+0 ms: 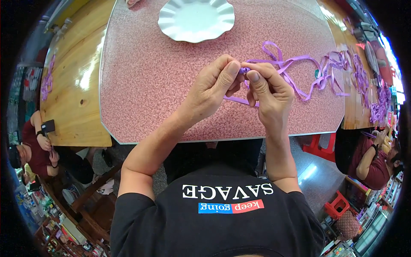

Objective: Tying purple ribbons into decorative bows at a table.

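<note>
Both of my hands meet over the pink speckled table, pinching a purple ribbon [244,70] between them. A small knotted or folded bit of the ribbon shows at the fingertips. My left hand [216,81] is closed, thumb against the curled fingers. On the other side, my right hand [269,84] grips the ribbon with thumb and forefinger. One length of ribbon hangs below the hands, and a long loose tangle runs from behind my right hand to the table's right edge. The exact shape of the knot is mostly hidden by my fingers.
A white scalloped dish [171,33] stands at the far side of the pink tabletop [141,94]. Heaps of purple ribbon [379,107] lie on the wooden table at right. Another purple bundle [48,83] rests on the left wooden table [79,111]. A person sits at each side.
</note>
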A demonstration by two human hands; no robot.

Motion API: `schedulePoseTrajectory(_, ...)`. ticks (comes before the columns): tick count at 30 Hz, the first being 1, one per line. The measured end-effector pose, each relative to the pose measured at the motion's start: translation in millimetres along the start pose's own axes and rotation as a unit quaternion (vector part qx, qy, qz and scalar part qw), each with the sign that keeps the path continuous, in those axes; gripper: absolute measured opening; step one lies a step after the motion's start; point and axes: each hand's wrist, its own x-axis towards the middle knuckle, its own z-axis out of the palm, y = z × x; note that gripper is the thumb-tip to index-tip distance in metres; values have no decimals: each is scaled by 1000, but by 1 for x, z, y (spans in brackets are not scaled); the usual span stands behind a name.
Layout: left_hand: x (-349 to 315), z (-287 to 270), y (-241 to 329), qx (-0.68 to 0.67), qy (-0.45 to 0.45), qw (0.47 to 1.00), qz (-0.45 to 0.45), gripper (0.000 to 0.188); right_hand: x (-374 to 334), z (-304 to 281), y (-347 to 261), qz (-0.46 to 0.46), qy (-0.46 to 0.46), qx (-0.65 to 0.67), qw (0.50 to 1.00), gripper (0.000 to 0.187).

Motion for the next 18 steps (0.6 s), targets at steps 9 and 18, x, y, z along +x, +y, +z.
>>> schedulePoseTrajectory(9,0,-1,0,-49,-16,998,-28,27,-1,0,2,-15,10,0,1000,15)
schedulePoseTrajectory(18,0,-4,-3,44,-26,999,11,19,-3,-5,2,-48,13,-54,997,17)
